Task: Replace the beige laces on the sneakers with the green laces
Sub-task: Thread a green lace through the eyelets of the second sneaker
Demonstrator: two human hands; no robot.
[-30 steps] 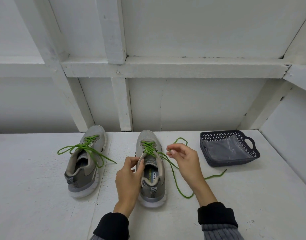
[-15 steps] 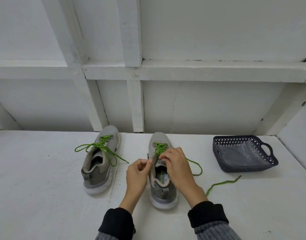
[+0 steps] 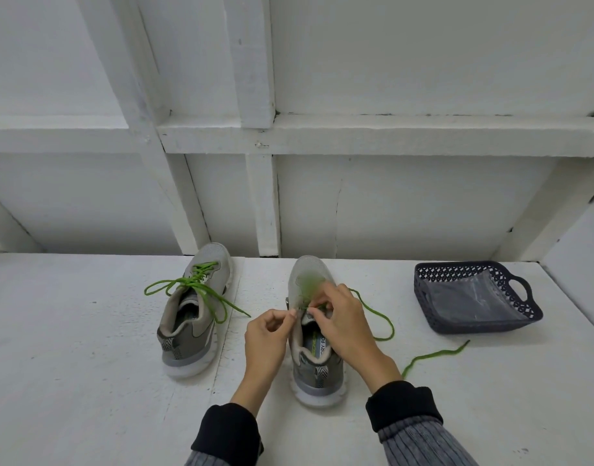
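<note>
White painted shelf with white beams and panels behind it, two grey sneakers on it, toes pointing far. Left sneaker is fully laced in green, its loose ends splayed out both sides and not tied. Right sneaker sits between both hands, green lacing at its far eyelets blurred.

Change over the last second: the right hand was raised off to the right of the shoe with lace pulled out in the air; it has now dropped onto the tongue area, fingers curled and pinching the green lace near the top eyelets. Left hand has stayed at the left edge of the collar, thumb and forefinger closed in a narrow pinch right at the eyelet row; whether it holds lace or just the shoe edge I cannot tell. The lace loop that lay near and right of the shoe has shortened, and the free tail now trails on the shelf near the basket.

Meaning: slack has been drawn in, likely the upper eyelets are being threaded. Task looks late stage, one shoe threaded, this one near the last holes.

Dark basket stands right, well apart from the shoes, with a clear bag in it. No beige laces visible.
</note>
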